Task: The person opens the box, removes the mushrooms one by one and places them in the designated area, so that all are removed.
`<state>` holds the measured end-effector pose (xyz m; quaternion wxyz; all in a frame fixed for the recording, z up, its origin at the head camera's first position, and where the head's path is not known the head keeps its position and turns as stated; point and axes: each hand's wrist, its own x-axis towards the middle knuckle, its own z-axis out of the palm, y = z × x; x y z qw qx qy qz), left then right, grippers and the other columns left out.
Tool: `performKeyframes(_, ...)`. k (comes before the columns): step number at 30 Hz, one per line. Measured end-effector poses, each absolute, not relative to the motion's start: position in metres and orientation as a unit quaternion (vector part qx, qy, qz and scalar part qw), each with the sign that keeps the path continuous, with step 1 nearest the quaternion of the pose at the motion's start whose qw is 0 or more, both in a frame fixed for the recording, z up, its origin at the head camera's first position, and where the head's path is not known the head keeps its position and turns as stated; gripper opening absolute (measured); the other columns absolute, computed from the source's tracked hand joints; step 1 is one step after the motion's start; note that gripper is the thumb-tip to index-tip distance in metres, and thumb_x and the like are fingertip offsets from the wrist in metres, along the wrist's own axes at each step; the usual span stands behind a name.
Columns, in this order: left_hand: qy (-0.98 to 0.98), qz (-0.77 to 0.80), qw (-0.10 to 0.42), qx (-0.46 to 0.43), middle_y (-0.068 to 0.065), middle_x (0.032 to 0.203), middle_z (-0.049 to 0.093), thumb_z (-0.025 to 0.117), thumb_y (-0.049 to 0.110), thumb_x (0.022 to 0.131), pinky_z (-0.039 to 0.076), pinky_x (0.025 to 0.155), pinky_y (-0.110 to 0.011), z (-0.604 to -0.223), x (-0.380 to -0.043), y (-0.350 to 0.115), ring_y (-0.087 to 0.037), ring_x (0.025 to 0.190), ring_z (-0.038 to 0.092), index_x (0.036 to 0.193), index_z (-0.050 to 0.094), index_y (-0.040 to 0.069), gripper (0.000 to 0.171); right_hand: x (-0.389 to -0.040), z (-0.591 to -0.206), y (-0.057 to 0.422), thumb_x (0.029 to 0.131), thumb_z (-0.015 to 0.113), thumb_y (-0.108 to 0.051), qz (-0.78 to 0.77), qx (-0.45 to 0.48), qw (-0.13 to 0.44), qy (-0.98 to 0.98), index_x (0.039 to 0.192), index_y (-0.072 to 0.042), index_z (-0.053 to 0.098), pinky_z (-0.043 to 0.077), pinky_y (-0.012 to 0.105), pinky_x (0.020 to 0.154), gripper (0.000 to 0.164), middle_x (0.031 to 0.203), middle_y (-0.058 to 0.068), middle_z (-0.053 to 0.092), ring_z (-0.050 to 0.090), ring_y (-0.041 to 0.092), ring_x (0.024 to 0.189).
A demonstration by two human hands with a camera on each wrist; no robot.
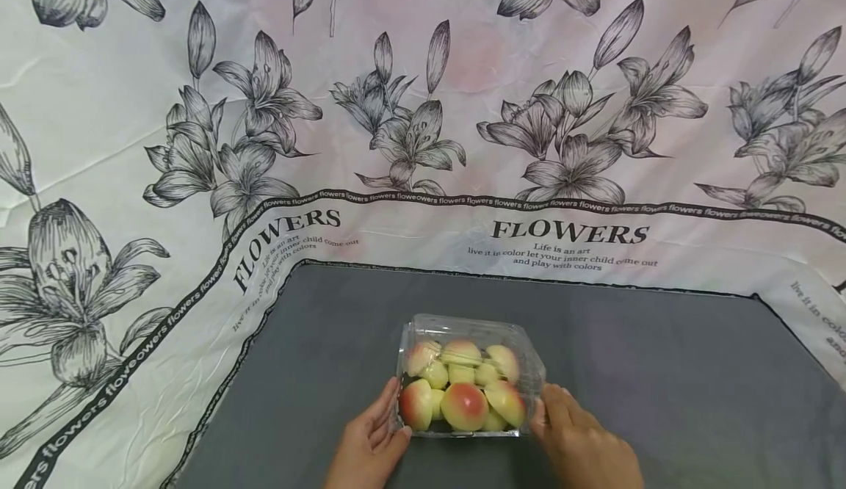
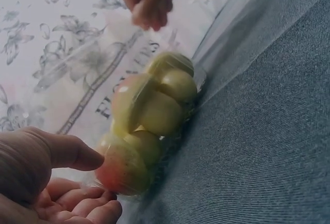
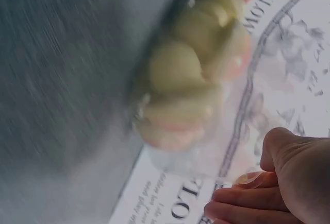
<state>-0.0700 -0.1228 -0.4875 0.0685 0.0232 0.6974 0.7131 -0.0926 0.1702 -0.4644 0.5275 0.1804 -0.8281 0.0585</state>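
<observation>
A clear plastic box point(image 1: 472, 325) of red-and-yellow fruit point(image 1: 465, 406) sits toward six o'clock of the grey worktop point(image 1: 317, 357), held between a person's two hands; the left hand point(image 1: 370, 437), partly closed, grips the box's eight o'clock corner between thumb and fingers; the right hand point(image 1: 584, 441), also partly closed, pinches its clear edge at four o'clock; a flower-printed sheet point(image 1: 423, 236) spans twelve o'clock.
</observation>
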Motion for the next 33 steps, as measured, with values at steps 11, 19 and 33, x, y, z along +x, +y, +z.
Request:
performKeyframes(11,0.709,0.703,0.057,0.03,-0.029,0.167,0.027,0.07,0.015,0.104,0.041,0.117,-0.051,-0.488,-0.071,-0.124,-0.047,0.153,0.026,0.164,0.026,-0.006,0.077,-0.097,-0.419,0.179,0.105,0.067,-0.032,0.19,0.159,0.387,-0.888,0.117,-0.011,0.077,0.045,0.042,0.036,0.025,0.085,0.01,0.079,0.052,0.015,0.042)
performKeyframes(19,0.71,0.701,0.06,0.022,-0.03,0.167,0.027,0.069,0.016,0.104,0.038,0.118,-0.059,-0.487,-0.072,-0.121,-0.05,0.153,0.026,0.164,0.026,-0.006,0.077,-0.115,-0.4,0.181,0.092,0.083,-0.009,0.234,0.167,0.345,-0.893,0.125,-0.011,0.078,0.047,0.029,0.048,0.034,0.085,0.008,0.08,0.034,-0.004,0.049)
performKeyframes(33,0.707,0.705,0.042,0.029,-0.03,0.165,0.03,0.07,0.016,0.103,0.042,0.116,-0.048,-0.487,-0.075,-0.119,-0.048,0.152,0.029,0.164,0.029,-0.006,0.076,-0.152,-0.389,0.183,0.1,0.077,-0.013,0.324,0.157,0.32,-0.876,0.13,-0.008,0.076,0.062,0.029,0.07,0.03,0.104,0.008,0.081,0.08,0.025,0.085)
